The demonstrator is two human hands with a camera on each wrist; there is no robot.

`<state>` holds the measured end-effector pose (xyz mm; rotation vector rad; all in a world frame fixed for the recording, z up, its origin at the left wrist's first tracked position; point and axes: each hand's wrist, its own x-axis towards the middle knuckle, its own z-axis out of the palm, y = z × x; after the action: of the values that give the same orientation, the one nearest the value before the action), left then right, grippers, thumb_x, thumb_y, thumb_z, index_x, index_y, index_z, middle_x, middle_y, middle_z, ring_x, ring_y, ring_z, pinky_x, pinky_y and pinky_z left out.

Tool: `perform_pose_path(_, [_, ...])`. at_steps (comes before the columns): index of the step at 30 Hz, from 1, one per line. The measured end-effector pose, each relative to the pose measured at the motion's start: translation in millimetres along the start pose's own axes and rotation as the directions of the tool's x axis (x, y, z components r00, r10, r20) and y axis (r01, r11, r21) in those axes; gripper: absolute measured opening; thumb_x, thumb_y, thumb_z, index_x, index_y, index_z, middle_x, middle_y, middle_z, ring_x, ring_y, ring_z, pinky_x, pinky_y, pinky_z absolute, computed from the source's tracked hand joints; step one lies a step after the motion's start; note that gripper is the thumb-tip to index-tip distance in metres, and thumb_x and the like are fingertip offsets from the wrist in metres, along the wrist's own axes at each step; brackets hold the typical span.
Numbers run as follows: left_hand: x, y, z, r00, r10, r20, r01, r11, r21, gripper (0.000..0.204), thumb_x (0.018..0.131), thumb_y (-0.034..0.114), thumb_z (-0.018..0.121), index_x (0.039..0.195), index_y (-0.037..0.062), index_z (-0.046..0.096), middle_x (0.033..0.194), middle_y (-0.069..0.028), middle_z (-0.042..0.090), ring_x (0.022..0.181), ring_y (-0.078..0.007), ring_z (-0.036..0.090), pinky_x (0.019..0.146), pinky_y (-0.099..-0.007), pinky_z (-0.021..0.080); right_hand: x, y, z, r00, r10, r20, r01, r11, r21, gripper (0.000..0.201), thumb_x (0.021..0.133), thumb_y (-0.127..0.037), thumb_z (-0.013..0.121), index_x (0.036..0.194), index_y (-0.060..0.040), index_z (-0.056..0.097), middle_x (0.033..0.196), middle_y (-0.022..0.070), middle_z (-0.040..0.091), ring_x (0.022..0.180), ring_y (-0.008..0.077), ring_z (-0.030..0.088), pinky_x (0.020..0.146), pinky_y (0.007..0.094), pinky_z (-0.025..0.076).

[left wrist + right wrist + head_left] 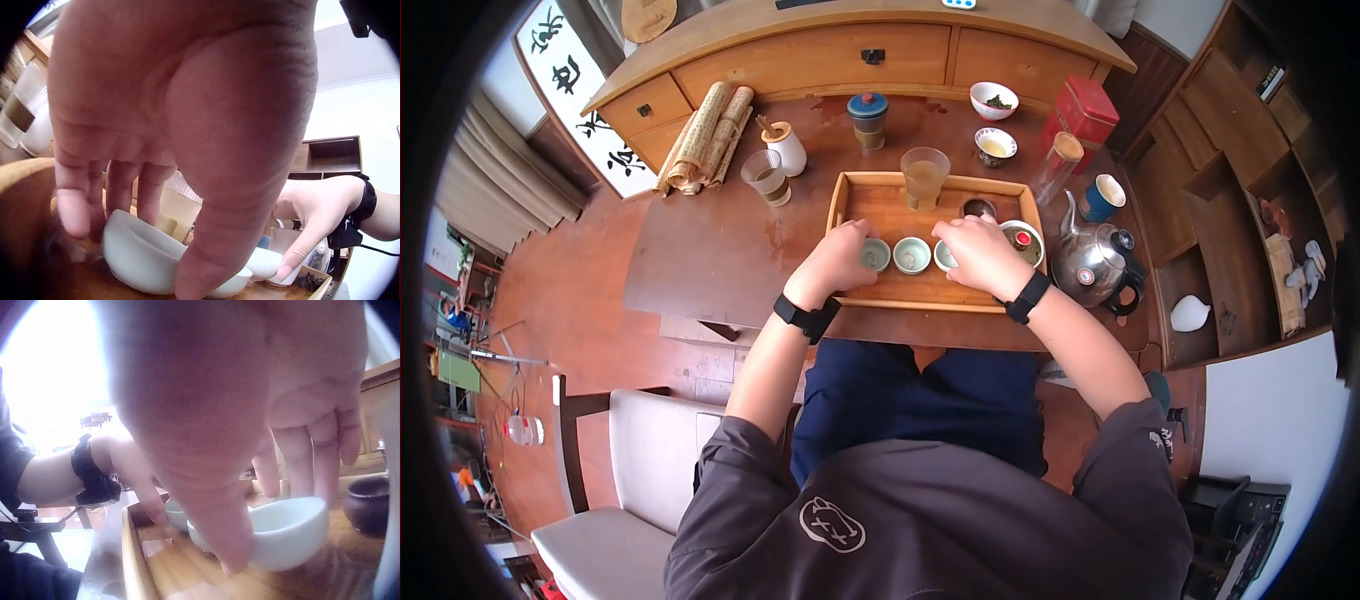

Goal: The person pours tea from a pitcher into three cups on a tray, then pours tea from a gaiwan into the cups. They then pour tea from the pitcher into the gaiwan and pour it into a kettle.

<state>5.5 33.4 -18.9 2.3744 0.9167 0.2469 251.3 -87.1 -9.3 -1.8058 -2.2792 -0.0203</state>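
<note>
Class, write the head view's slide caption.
Left hand and right hand grip the outer two of three pale cups in a wooden tray.

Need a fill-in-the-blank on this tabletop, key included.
1. The bare left hand holds the leftmost of ____ small, round, pale-green cups.
2. The bare right hand holds the ____ cup.
3. The ____ cup has no hand on it.
4. In the head view, the silver metal kettle stands ____ of the rectangular wooden tray.

Key: three; rightmost; middle; right
</note>
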Motion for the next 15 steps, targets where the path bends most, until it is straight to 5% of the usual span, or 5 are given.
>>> perform_pose_path(12, [9,1,10,0.997,0.067,-0.044,-0.068,0.997,-0.028,0.055,0.069,0.011,0.084,0.120,-0.0002,0.067,0.116,-0.0223,0.069,0.112,-0.0393,0.067,0.098,-0.0429,0.055,-2,4,19,0.993,-0.058,-0.102,0.057,0.998,-0.021,0.018,0.084,0.000,0.067,0.100,-0.0071,0.064,0.090,0.0109,0.073,0.096,0.0324,0.071,0.086,0.0449,0.046])
perform_pose_path(14, [12,1,10,0.996,0.078,-0.031,-0.078,0.997,-0.011,0.059,0.068,0.011,0.085,0.123,0.0000,0.067,0.119,-0.0218,0.069,0.113,-0.0388,0.067,0.099,-0.0420,0.055,1,5,18,0.999,-0.008,0.036,0.009,1.000,-0.024,0.057,0.071,0.000,0.081,0.126,-0.0059,0.066,0.105,0.0115,0.074,0.105,0.0321,0.069,0.092,0.0453,0.047])
perform_pose_path(15, [12,0,10,0.997,0.078,-0.030,-0.078,0.997,-0.012,0.059,0.068,0.011,0.085,0.123,0.0000,0.067,0.119,-0.0218,0.069,0.113,-0.0388,0.067,0.099,-0.0420,0.055,1,6,17,0.999,-0.007,0.038,0.008,1.000,-0.024,0.057,0.071,0.000,0.081,0.126,-0.0059,0.066,0.105,0.0115,0.074,0.105,0.0321,0.069,0.092,0.0453,0.047])
